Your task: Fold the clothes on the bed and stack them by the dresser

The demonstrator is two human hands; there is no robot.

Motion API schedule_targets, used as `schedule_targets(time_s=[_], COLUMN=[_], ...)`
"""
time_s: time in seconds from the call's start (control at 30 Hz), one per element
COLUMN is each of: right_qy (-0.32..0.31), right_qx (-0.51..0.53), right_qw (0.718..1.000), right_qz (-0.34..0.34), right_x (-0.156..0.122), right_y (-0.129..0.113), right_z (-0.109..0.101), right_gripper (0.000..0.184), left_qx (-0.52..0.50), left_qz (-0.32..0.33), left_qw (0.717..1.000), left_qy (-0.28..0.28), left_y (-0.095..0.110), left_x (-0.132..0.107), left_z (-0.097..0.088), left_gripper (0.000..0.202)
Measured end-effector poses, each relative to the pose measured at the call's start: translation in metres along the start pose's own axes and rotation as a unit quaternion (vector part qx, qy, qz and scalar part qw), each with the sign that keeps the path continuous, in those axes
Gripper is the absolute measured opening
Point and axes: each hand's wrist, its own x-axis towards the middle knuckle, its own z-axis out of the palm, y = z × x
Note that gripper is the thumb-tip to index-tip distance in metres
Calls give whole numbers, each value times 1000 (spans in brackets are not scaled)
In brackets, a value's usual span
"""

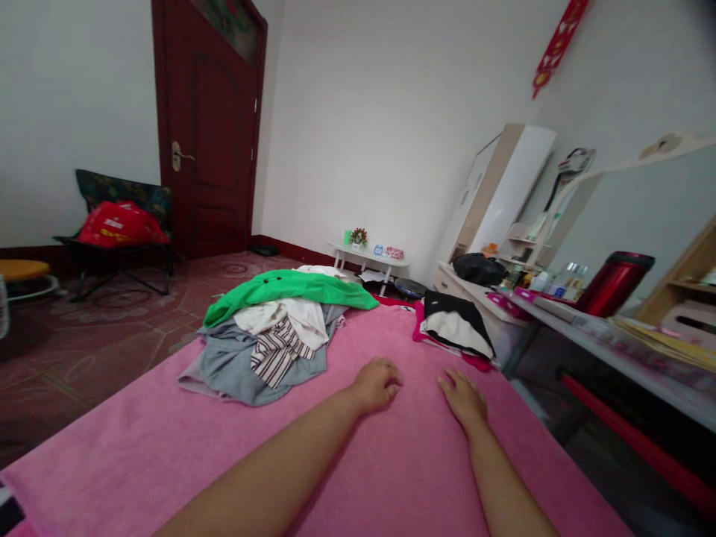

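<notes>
Over the pink bedspread (pixel 391 462), my left hand (pixel 376 385) rests with its fingers loosely bent, the thumb apart and nothing in it. My right hand (pixel 463 399) lies flat to the right, its fingers spread and holding nothing. Left of my hands is a loose heap of clothes: a green garment (pixel 280 289) on top, white cloth (pixel 305 317), a striped brown-and-white piece (pixel 283 350) and a grey garment (pixel 235 365) beneath. Beyond my right hand sits a neater stack with a folded black-and-white garment (pixel 456 321) on top. Neither hand touches the clothes.
On the right stand a desk (pixel 604 339) with a red flask (pixel 618 283) and a dresser (pixel 475 294) bearing a black bag (pixel 478 268). A low white table (pixel 366 253) is by the far wall. At left, a folding chair (pixel 123 186) holds a red bag (pixel 120 224).
</notes>
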Motion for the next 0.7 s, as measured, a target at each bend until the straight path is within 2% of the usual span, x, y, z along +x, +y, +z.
schedule_targets(time_s=[0.13, 0.23, 0.47, 0.7], right_qy=[43, 61, 69, 65], right_qx=[168, 250, 284, 295], right_qw=[983, 964, 954, 950], right_qz=[-61, -69, -65, -74], right_x=[10, 13, 11, 16], right_y=[23, 28, 25, 32], right_z=[9, 13, 12, 18], right_gripper=[45, 44, 42, 40], left_qx=[11, 15, 33, 76], left_qz=[11, 15, 23, 41], left_qw=[1000, 1000, 999, 995], left_qy=[-8, -14, -21, -44], left_y=[-1, -1, -2, 4], left_x=[0, 0, 0, -3], left_z=[-1, -1, -2, -7], left_gripper=[20, 21, 21, 23])
